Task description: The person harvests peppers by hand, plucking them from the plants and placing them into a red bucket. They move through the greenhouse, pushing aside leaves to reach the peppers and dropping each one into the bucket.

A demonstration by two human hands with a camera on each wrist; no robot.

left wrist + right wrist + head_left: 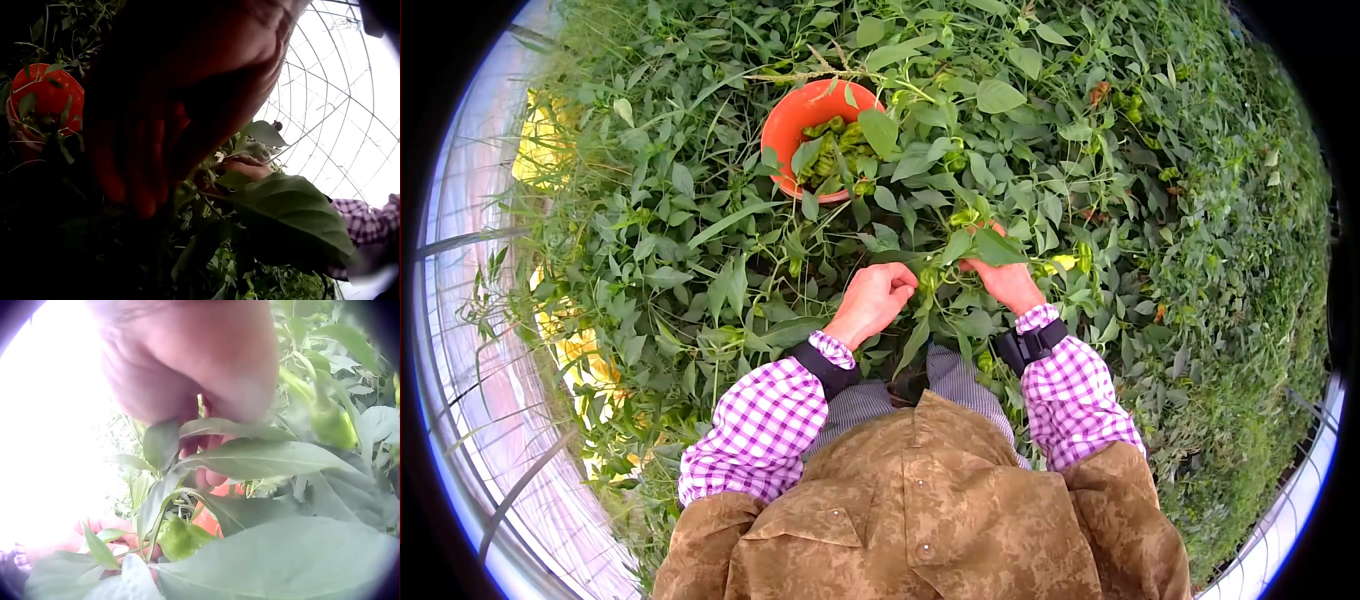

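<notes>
Among the pepper plants, my left hand [875,300] bends its fingers beside a small green pepper [927,280]. Its fingertips are right at that pepper [181,539] in the right wrist view; I cannot tell whether they grip it. To the right, my right hand [1005,283] holds a pepper plant stem, with its fingers curled in among the leaves. A broad leaf [997,247] covers part of these fingers. In the right wrist view, long leaves cross in front of them, and another green pepper [334,427] hangs beside the hand.
An orange-red bucket [776,135] holding several green peppers [840,150] stands among the plants ahead and left. Yellow-green peppers [1060,264] hang right of the right hand. Dense foliage surrounds both hands. Plastic sheeting [475,330] runs along the left side.
</notes>
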